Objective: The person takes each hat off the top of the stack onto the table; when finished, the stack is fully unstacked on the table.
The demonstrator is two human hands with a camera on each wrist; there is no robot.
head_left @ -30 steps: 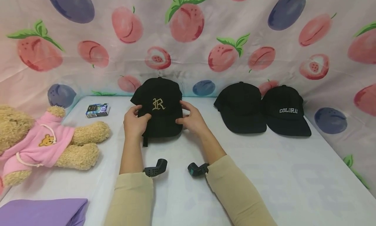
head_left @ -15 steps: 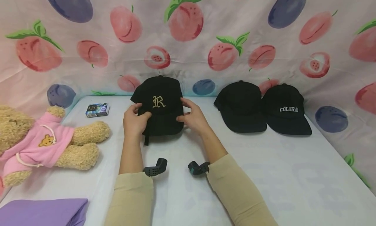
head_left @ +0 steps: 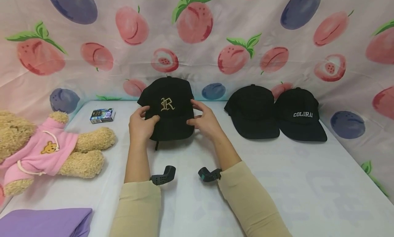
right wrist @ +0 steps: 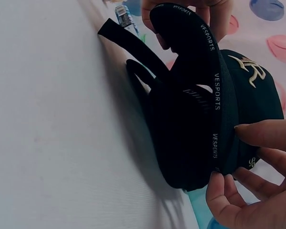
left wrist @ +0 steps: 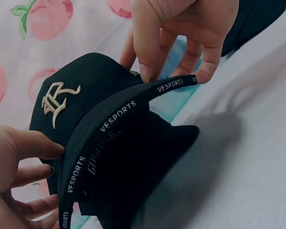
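Observation:
A black baseball cap [head_left: 173, 126] with a gold embroidered R stands at the back of the table. My left hand [head_left: 141, 126] grips the left side of its brim, thumb on top. On the brim's right edge, the thumb and fingers of my right hand [head_left: 205, 122] pinch it. The left wrist view shows white VESPORTS lettering along the brim edge. Under the raised brim is another dark cap [left wrist: 183, 136] with pale lettering, mostly hidden in the head view. A black strap [right wrist: 133, 45] sticks out below in the right wrist view.
Two more black caps, one plain [head_left: 253, 110] and one lettered [head_left: 300, 117], stand at the right. A small patterned box [head_left: 102, 116], a teddy bear [head_left: 89, 151] in pink and a purple cloth [head_left: 46, 223] lie at the left. A fruit-print curtain [head_left: 197, 55] hangs behind.
The cap with the gold R has risen slightly and shifted a little to the right, both hands still holding its brim. The strap below it shows less. The other objects have not moved.

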